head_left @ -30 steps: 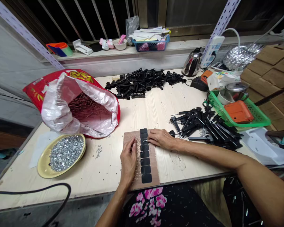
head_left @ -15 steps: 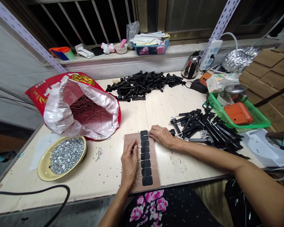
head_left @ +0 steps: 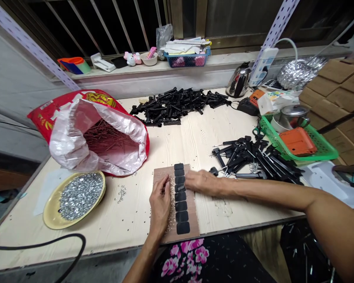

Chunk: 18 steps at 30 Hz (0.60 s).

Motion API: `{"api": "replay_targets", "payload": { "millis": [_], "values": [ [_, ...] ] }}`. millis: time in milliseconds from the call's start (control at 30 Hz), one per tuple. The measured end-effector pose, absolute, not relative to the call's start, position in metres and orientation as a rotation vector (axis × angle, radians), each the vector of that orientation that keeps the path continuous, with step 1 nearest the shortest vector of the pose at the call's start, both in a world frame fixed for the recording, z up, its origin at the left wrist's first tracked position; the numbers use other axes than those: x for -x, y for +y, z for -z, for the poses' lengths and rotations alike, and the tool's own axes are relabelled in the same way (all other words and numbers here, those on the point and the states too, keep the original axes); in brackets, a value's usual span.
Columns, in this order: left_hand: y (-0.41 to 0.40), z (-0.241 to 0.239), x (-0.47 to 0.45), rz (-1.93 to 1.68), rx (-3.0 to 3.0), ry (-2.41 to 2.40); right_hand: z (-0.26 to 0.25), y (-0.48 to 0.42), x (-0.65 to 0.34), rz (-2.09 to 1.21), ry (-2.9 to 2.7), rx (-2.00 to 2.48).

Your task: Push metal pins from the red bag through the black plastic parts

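Note:
A brown board [head_left: 162,175] lies at the table's front edge with a column of several black pads [head_left: 181,206] down its middle and small shiny bits scattered to their left. My left hand [head_left: 160,204] rests on the board's left half, fingertips pinched together on the small bits. My right hand [head_left: 201,182] lies on the board's right edge, its fingers closed at the third pad from the top; what they hold is too small to make out.
A yellow plate [head_left: 51,218] of silver washers sits at front left. Behind it a red-and-white bag [head_left: 67,145] holds thin nails. Black plastic parts lie in one pile [head_left: 177,104] at the back and another [head_left: 256,159] at right. Green basket [head_left: 324,151] and kettle [head_left: 238,80] at right.
My right hand has slid down the pad column from the top pads to the third one. My left hand has stayed on the board.

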State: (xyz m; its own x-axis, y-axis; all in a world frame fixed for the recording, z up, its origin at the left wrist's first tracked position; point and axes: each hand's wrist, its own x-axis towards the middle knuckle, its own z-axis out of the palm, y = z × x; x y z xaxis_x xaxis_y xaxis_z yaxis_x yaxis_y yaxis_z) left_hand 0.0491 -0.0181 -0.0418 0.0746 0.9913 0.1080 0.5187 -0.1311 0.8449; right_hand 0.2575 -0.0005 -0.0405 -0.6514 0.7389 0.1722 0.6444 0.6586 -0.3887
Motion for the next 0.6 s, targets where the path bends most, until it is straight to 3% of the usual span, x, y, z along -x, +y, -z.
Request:
{"api": "replay_targets", "payload": {
  "millis": [100, 233, 367, 600],
  "values": [
    [-0.018, 0.042, -0.05, -0.966, -1.723, 1.502, 0.037, -0.001, -0.256, -0.476, -2.441, 1.232],
    [-0.018, 0.043, -0.05, -0.963, -1.705, 1.511, 0.031, 0.0, -0.256, -0.595, -2.506, 1.062],
    [-0.017, 0.043, -0.05, -0.978, -1.731, 1.509, 0.033, 0.003, -0.255, -0.526, -2.391, 1.281],
    [-0.017, 0.044, -0.049, -0.967, -1.73, 1.499, 0.04, -0.017, -0.245, -0.388, -2.475, 1.131]
  ]
}}
